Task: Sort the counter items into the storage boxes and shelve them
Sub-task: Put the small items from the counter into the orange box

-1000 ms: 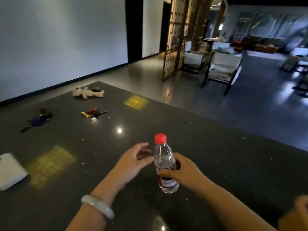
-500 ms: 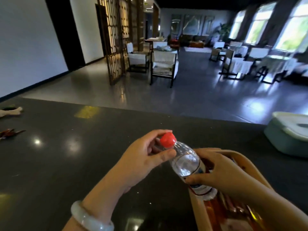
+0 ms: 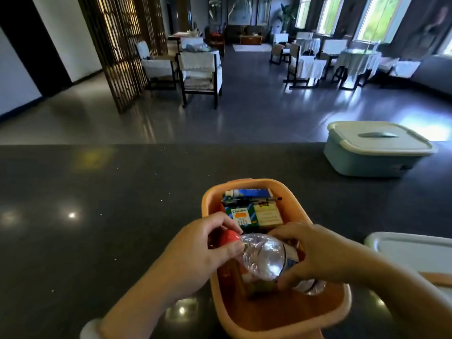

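Note:
A clear water bottle [image 3: 265,258] with a red cap lies almost flat over the open orange storage box [image 3: 283,321] on the dark counter. My left hand [image 3: 203,250] pinches the bottle at its cap and neck. My right hand [image 3: 315,253] grips the bottle's body near the label, over the middle of the box. At the far end of the box lie several small cartons [image 3: 254,211] and a pen. The bottle's base is partly hidden behind my right hand.
A teal storage box [image 3: 371,152] with a white lid stands shut at the counter's far right edge. A white lid [image 3: 411,250] lies at the right, next to the orange box. The dark counter [image 3: 97,204] stretches left. Chairs and tables fill the room beyond.
The bottle went from upright on the counter to tilted, then nearly flat over the orange box. My left hand took hold of the cap. The view swung right, away from the toys.

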A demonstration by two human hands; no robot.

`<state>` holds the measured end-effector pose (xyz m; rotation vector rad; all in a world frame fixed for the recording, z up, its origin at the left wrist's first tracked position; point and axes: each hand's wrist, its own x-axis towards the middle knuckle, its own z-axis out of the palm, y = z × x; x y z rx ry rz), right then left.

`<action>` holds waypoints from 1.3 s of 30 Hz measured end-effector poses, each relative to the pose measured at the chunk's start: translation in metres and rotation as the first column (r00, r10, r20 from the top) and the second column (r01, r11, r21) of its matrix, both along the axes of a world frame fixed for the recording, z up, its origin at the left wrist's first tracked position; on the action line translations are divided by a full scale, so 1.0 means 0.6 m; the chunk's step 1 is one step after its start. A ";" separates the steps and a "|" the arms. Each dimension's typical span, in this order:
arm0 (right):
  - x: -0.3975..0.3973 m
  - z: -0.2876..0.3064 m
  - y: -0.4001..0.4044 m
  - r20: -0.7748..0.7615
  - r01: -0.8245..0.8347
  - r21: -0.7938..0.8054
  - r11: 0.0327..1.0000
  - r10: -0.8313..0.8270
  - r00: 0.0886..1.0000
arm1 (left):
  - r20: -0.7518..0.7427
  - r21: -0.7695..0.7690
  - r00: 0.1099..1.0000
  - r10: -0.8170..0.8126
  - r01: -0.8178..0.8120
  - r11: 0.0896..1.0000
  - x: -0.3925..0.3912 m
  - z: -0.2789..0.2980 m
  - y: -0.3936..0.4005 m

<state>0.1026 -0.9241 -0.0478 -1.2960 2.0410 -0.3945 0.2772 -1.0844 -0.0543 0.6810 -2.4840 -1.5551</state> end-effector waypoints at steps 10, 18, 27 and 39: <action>-0.032 -0.062 0.057 -0.113 -0.129 -0.017 0.991 0.127 0.985 | 0.142 -0.038 0.985 0.096 -0.091 0.995 -0.001 -0.043 0.081; -0.016 -0.086 0.034 -0.042 -0.241 -0.083 0.967 0.238 0.970 | 0.173 -0.030 0.980 0.100 -0.097 0.995 0.014 -0.062 0.097; -0.002 -0.124 0.035 -0.110 -0.266 -0.070 0.962 0.257 0.960 | 0.255 -0.385 0.965 -0.067 0.165 0.908 0.014 -0.067 0.100; 0.004 -0.125 0.024 -0.154 -0.290 -0.023 0.957 0.283 0.947 | 0.310 -0.499 0.951 -0.019 0.180 0.848 0.011 -0.096 0.083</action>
